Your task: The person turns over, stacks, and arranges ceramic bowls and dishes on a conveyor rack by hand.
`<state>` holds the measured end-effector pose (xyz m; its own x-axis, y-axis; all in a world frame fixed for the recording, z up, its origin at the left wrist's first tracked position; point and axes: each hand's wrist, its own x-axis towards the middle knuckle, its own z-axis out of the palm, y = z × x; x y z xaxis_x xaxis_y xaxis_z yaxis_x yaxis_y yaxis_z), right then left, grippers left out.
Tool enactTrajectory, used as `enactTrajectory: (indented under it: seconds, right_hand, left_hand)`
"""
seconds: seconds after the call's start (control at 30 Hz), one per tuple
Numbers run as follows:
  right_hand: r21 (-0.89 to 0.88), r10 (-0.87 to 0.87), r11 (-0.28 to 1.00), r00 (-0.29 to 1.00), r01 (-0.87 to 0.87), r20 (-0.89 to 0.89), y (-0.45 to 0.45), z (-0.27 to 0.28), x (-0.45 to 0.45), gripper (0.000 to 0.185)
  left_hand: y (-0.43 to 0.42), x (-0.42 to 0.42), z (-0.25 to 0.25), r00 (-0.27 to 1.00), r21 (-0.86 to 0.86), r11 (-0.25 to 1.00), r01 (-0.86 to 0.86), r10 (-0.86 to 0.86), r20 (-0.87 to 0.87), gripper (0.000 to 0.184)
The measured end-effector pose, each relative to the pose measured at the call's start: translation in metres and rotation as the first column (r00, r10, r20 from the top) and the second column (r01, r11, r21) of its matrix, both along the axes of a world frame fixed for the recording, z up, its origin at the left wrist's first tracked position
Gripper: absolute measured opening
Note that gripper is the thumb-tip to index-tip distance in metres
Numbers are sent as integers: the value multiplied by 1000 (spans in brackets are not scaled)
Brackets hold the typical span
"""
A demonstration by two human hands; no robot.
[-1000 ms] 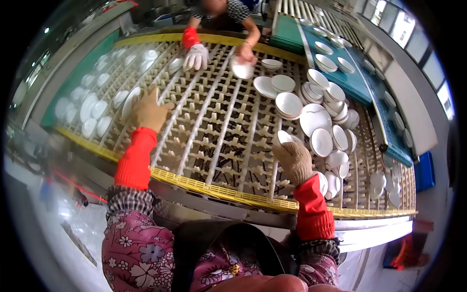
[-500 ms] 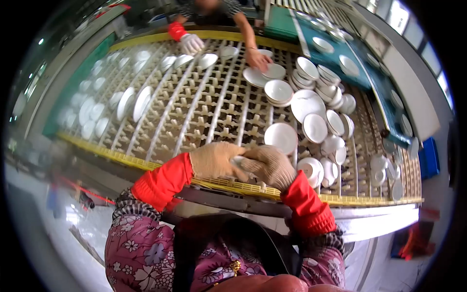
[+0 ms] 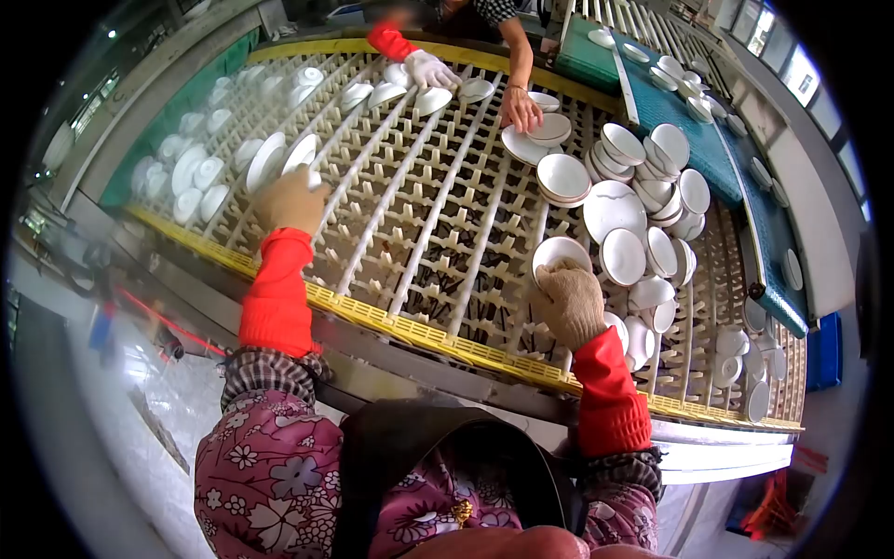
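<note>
My left hand [image 3: 291,200], in a tan glove, is closed on a small white bowl [image 3: 311,176] at the left part of the pegged rack [image 3: 410,205]. Just behind it two white plates [image 3: 267,160] stand tilted between the pegs. My right hand [image 3: 570,300], gloved too, has its fingers curled at the near rim of a white bowl [image 3: 560,252] on the right half of the rack. Its fingertips are partly hidden. Beside that hand lies a crowd of bowls and plates, with a large plate [image 3: 615,211] among them.
Across the rack a co-worker's gloved hand [image 3: 432,73] touches a bowl, and their bare hand [image 3: 521,109] reaches to stacked bowls. A green belt [image 3: 689,140] carrying bowls runs along the right. Several white pieces [image 3: 189,168] stand at the rack's left end. A yellow edge [image 3: 447,345] runs in front.
My hands were together near the front edge and have parted, the left to the left with a small bowl, the right to the bowl at right. The co-worker's gloved hand has moved right.
</note>
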<state>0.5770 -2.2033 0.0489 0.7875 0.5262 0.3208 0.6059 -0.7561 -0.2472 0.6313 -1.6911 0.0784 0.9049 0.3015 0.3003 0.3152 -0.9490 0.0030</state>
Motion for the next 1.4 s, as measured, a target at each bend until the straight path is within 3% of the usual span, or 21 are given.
enactTrajectory:
  seconds: [0.03,0.07,0.17,0.23,0.27,0.3,0.37,0.43,0.57,0.67,0.7,0.77,0.87,0.97,1.0,1.03,1.07,1.13,1.2,1.3,1.4]
  right_hand:
    - [6,4,1000,1000,-4,-26,1,6,-3,27]
    - [12,3,1000,999,-3,-52,1,10,-5,27]
    - [60,-23,998,995,29,-94,-4,4,-5,27]
    - [71,-12,997,996,18,-89,-5,3,-6,30]
    - [85,6,996,997,1,-78,-6,1,-5,30]
    - [100,29,995,997,-22,-66,-7,-2,-4,31]
    - [74,3,997,998,1,-56,-8,-9,0,32]
    - [60,-38,997,997,42,-65,-6,-8,-2,30]
    - [55,-35,998,999,33,19,-10,-6,-4,27]
    - [-29,-8,1000,1000,9,25,-10,-4,-4,27]
    - [-75,-9,997,1000,10,16,-11,0,-5,28]
    - [-41,-23,999,999,22,-33,-14,-2,-6,28]
    - [-43,-13,999,992,7,-129,-18,6,-7,28]
    - [-23,13,1000,990,-16,-141,-24,6,-7,28]
    - [-22,16,1000,991,-19,-132,-24,4,-6,28]
    - [-20,20,1000,992,-22,-125,-24,3,-5,28]
    - [-9,22,1000,992,-24,-123,-23,6,-6,28]
    - [13,25,1000,992,-23,-126,-18,14,-10,27]
    - [20,63,998,988,-61,-142,-20,15,-13,26]
    - [-19,65,997,979,-70,-193,-17,23,-18,26]
    - [-19,90,995,975,-96,-206,-14,32,-18,25]
  left_hand:
    - [-36,-10,26,996,53,999,13,-8,-91,57]
    - [-50,-9,29,988,-49,998,31,-38,-149,60]
    - [-85,-4,3,947,-99,942,321,-321,9,65]
    - [-125,-3,-3,870,-133,862,490,-493,7,79]
    - [-147,-5,-7,806,-20,806,591,-590,38,87]
    - [-163,2,-14,744,-46,743,667,-667,21,86]
    - [-197,14,-27,612,101,627,772,-777,147,82]
    - [-238,40,-26,583,185,599,779,-800,141,77]
    - [-315,78,10,607,228,582,781,-792,-57,71]
    - [-354,122,-17,650,305,582,754,-728,-216,67]
    - [-367,127,-14,674,220,644,732,-639,-372,58]
    - [-359,122,-24,670,157,652,742,-734,-112,33]
    - [-351,126,-28,554,-245,557,793,-828,-90,30]
    - [-341,108,-32,599,-431,517,740,-797,73,29]
    - [-334,117,-44,605,-590,452,669,-793,79,36]
    - [-310,127,-63,397,31,401,916,-913,93,26]
    - [-293,123,-56,529,-407,420,811,-824,203,23]
    - [-250,119,-43,621,-511,461,725,-758,198,26]
    - [-190,127,-38,606,-150,587,796,-771,197,36]
    - [-101,139,-38,815,-300,774,558,-444,371,63]
    - [-77,122,-43,885,-471,769,433,-263,385,79]
